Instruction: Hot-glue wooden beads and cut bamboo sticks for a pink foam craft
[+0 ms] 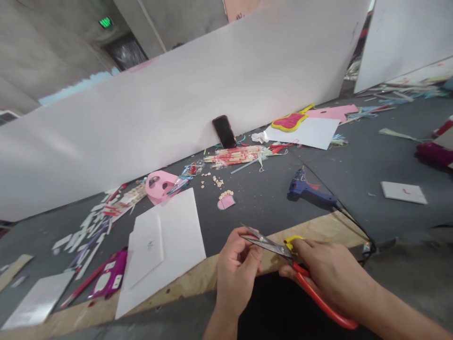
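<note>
My right hand (327, 274) grips red-handled scissors (272, 246), their blades slightly apart and pointing left. A yellow piece (293, 241) shows beside its fingers at the scissors' pivot. My left hand (238, 269) is closed, thumb and fingers pinched together right at the blades. A tiny pale bit appears between the blades; what the left fingers hold is too small to name. Beyond the hands lies a small pink rounded piece (226, 203) edged along its top with small pale beads or discs (225, 194). More such bits (218, 182) are scattered behind it.
A blue glue gun (311, 191) lies to the right, its cord running off the table edge. White sheets (177, 236) and a purple packet (110, 276) are on the left. A phone (224, 131) leans on the white partition (177, 108) behind bundled sticks (237, 156).
</note>
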Motion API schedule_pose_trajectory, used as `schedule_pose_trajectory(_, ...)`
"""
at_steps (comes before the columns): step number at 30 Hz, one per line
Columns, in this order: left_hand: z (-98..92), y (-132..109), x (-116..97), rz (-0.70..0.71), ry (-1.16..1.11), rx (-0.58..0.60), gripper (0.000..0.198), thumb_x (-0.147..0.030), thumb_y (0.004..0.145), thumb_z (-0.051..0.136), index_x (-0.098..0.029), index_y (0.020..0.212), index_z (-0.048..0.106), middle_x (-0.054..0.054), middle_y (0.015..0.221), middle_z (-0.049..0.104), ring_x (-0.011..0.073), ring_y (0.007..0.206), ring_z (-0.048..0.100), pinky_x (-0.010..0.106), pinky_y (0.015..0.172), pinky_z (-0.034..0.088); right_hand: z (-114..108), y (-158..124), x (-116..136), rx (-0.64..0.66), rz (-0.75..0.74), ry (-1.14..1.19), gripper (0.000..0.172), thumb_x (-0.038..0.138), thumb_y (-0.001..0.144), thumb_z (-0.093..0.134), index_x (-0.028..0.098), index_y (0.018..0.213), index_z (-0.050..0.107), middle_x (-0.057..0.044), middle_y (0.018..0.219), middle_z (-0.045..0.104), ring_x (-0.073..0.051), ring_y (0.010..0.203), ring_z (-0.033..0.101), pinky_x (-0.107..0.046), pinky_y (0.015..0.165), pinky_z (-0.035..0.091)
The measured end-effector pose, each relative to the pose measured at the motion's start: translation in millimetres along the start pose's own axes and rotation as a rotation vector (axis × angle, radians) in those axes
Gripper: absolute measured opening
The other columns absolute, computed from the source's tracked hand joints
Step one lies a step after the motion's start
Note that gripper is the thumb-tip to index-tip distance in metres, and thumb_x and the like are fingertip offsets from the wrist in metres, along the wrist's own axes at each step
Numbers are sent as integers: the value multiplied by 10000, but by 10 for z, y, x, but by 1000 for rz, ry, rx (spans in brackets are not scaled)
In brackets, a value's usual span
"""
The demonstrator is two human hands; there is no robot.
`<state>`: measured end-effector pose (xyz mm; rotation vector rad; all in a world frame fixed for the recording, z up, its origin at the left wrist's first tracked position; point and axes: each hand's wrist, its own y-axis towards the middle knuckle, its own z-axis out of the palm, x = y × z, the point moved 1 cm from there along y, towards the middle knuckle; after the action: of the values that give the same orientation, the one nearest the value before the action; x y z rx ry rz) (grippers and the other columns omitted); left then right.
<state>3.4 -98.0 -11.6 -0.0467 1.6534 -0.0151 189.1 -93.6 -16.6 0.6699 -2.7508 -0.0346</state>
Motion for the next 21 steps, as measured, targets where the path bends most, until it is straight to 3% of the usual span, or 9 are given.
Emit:
schedule_pose_trajectory(8,7,-3,15,140,157,-95,171,-241,837,576,-158,718,665,86,994,574,154,749,585,223,549,504,-45,26,-10,21,9,3,372,573,845,495,221,726,500,-37,664,651,-231,591,654,-290,495,390)
schedule_pose_trajectory(12,21,-2,9,134,100,-71,167,-249,840,584,-158,737,678,70,937,587,118,641,566,210,500,473,-54,7,-28,41,-1,-5,390,599,835,498,216,764,516,-48,692,652,-231,619,654,-299,525,416)
schedule_pose_trajectory(16,25,-4,21,74,0,-31,178,-274,847,583,-154,752,673,63,1019,569,50,503,503,209,461,460,-60,-1,-31,42,14,-10,438,645,805,504,209,771,523,-61,708,649,-245,629,653,-320,537,436)
schedule_pose_trajectory(21,10,-6,6,35,-29,-32,176,-304,817,629,-153,737,674,59,1032,551,40,497,504,208,460,476,-38,6,-28,4,-1,-8,375,574,853,485,212,765,529,-47,682,656,-231,605,657,-304,514,418)
